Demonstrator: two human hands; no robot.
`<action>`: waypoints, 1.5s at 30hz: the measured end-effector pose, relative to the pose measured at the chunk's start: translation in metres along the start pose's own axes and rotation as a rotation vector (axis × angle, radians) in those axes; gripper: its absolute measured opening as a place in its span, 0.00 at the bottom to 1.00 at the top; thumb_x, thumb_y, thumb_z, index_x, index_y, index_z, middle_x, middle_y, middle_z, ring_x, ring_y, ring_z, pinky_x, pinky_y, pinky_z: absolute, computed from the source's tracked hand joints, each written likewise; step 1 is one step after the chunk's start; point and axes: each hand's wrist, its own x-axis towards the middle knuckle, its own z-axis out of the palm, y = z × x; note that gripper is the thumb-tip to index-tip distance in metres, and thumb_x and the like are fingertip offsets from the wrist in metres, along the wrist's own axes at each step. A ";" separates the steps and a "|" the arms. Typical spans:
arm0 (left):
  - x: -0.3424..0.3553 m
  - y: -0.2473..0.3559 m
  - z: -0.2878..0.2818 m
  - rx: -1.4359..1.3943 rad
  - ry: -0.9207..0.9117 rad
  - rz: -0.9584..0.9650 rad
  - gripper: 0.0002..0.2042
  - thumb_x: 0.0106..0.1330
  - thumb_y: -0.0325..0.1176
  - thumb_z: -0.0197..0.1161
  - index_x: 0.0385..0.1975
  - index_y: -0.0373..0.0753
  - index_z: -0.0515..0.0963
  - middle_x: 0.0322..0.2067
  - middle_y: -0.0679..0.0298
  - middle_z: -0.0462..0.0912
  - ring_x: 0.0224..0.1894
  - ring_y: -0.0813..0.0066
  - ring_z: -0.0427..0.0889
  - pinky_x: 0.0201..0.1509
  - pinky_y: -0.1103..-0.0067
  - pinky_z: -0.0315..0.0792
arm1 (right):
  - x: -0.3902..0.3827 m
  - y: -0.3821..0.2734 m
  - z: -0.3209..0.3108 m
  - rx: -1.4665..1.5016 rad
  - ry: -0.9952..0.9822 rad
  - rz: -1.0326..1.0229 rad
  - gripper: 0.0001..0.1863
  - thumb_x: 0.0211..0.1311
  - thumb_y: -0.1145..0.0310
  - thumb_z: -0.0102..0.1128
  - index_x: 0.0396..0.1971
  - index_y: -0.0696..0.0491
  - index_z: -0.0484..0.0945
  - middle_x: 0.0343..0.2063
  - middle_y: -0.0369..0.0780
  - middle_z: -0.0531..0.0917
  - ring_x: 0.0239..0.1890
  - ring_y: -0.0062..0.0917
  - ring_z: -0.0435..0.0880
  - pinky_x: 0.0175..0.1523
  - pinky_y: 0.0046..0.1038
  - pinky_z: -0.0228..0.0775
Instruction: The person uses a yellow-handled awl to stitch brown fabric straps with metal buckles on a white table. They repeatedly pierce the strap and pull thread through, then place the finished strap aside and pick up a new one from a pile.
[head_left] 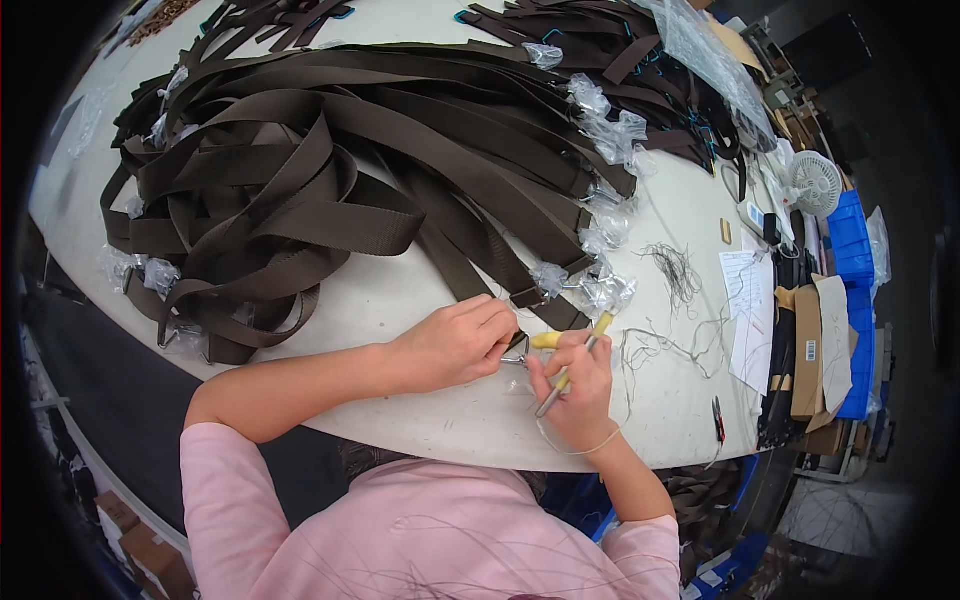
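Apparently pinching a dark strap end with the left hand, fingertips together, just below frame centre, probably for steadiness; clamping one pen-like tool in the right hand's fingers, likely for control. At lower right, one pair of snips; upper left, tangled straps beyond counting.

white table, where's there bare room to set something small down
Free: the tabletop between the right hand and the snips, below the loose threads; also a patch between the left forearm and the brown straps. Crowded: left and centre, under the straps, and just beyond the hands, where clear plastic wrapping bunches.
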 end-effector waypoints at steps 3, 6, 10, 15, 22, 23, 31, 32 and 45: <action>0.000 -0.001 -0.005 -0.148 -0.043 -0.112 0.08 0.57 0.19 0.64 0.34 0.34 0.73 0.39 0.58 0.82 0.40 0.62 0.82 0.44 0.71 0.78 | 0.004 -0.006 0.006 -0.036 -0.105 -0.030 0.16 0.51 0.75 0.72 0.32 0.52 0.70 0.28 0.37 0.78 0.35 0.37 0.74 0.47 0.39 0.62; 0.001 -0.006 -0.014 -0.341 -0.108 -0.246 0.08 0.58 0.19 0.62 0.35 0.33 0.73 0.40 0.57 0.82 0.42 0.64 0.82 0.47 0.73 0.79 | 0.009 -0.010 0.008 -0.060 -0.165 -0.040 0.16 0.46 0.77 0.70 0.32 0.52 0.70 0.29 0.37 0.78 0.35 0.37 0.73 0.48 0.39 0.61; 0.001 -0.013 -0.023 -0.497 -0.172 -0.290 0.10 0.58 0.19 0.61 0.40 0.32 0.75 0.43 0.57 0.80 0.44 0.65 0.82 0.54 0.74 0.79 | 0.015 -0.012 0.009 -0.032 -0.215 -0.056 0.18 0.39 0.79 0.67 0.31 0.53 0.70 0.30 0.38 0.78 0.36 0.37 0.74 0.49 0.40 0.61; 0.001 -0.009 -0.026 -0.477 -0.253 -0.221 0.11 0.61 0.21 0.63 0.43 0.33 0.78 0.48 0.60 0.75 0.50 0.68 0.78 0.57 0.74 0.76 | 0.024 -0.003 0.007 -0.046 -0.046 -0.156 0.18 0.41 0.80 0.69 0.30 0.53 0.69 0.30 0.38 0.78 0.35 0.38 0.75 0.43 0.39 0.64; 0.001 0.001 -0.006 -0.239 -0.172 -0.169 0.06 0.64 0.27 0.67 0.34 0.37 0.75 0.47 0.61 0.74 0.51 0.61 0.75 0.54 0.68 0.71 | 0.020 0.000 0.001 -0.034 -0.010 -0.046 0.17 0.55 0.76 0.73 0.28 0.51 0.67 0.23 0.36 0.77 0.30 0.35 0.76 0.40 0.37 0.64; 0.001 0.001 -0.004 -0.226 -0.151 -0.174 0.06 0.65 0.27 0.67 0.33 0.37 0.74 0.46 0.60 0.75 0.51 0.60 0.74 0.54 0.68 0.71 | 0.016 0.000 -0.001 -0.038 -0.049 -0.049 0.18 0.54 0.76 0.74 0.28 0.51 0.68 0.24 0.37 0.77 0.30 0.35 0.76 0.40 0.37 0.64; -0.002 -0.006 -0.003 -0.146 -0.153 -0.094 0.05 0.66 0.22 0.60 0.37 0.32 0.72 0.41 0.56 0.76 0.48 0.55 0.75 0.53 0.66 0.70 | 0.010 -0.011 0.004 -0.016 -0.184 -0.004 0.18 0.51 0.75 0.75 0.27 0.51 0.68 0.25 0.38 0.75 0.29 0.37 0.70 0.42 0.37 0.59; -0.003 -0.007 -0.004 -0.152 -0.152 -0.075 0.05 0.66 0.22 0.60 0.38 0.32 0.71 0.42 0.55 0.76 0.48 0.55 0.75 0.54 0.66 0.71 | 0.010 -0.011 0.005 -0.038 -0.199 0.010 0.18 0.51 0.75 0.74 0.27 0.51 0.68 0.24 0.37 0.75 0.30 0.36 0.71 0.43 0.37 0.60; -0.001 -0.011 -0.016 -0.313 -0.182 -0.149 0.07 0.65 0.17 0.56 0.32 0.34 0.66 0.46 0.52 0.78 0.51 0.52 0.77 0.53 0.65 0.72 | 0.036 -0.025 -0.038 0.441 0.065 0.216 0.18 0.54 0.83 0.69 0.29 0.51 0.65 0.35 0.43 0.78 0.40 0.35 0.76 0.54 0.37 0.71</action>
